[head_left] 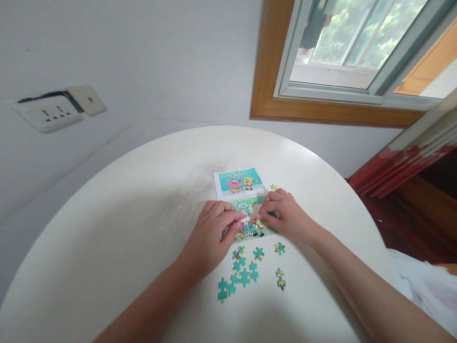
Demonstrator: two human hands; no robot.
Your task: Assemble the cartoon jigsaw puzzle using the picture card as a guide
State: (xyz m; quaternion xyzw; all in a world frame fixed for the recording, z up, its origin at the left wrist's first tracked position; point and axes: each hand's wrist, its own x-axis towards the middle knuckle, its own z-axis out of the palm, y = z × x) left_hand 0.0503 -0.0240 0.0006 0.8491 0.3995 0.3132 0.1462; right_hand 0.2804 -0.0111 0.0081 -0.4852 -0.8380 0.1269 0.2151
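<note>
A partly filled cartoon jigsaw puzzle [246,234] lies flat on the table between my hands, with a bare brownish gap at its upper right. My left hand [214,233] is over its left side, thumb and forefinger closed together; a pale strip shows at the fingertips, but what they grip is unclear. From the right, my right hand [287,214] reaches over the puzzle, its fingertips pinched at the gap on what looks like a small puzzle piece, mostly hidden. Just beyond the puzzle is a reference picture [238,183] with the same cartoon figures.
Several loose teal pieces [244,277] lie nearer me on the white round table [143,214]. Other loose pieces [280,278] are to their right, and one piece [273,187] sits beyond my right hand. A wall socket [53,113], window and red-white curtain [392,162] surround the table.
</note>
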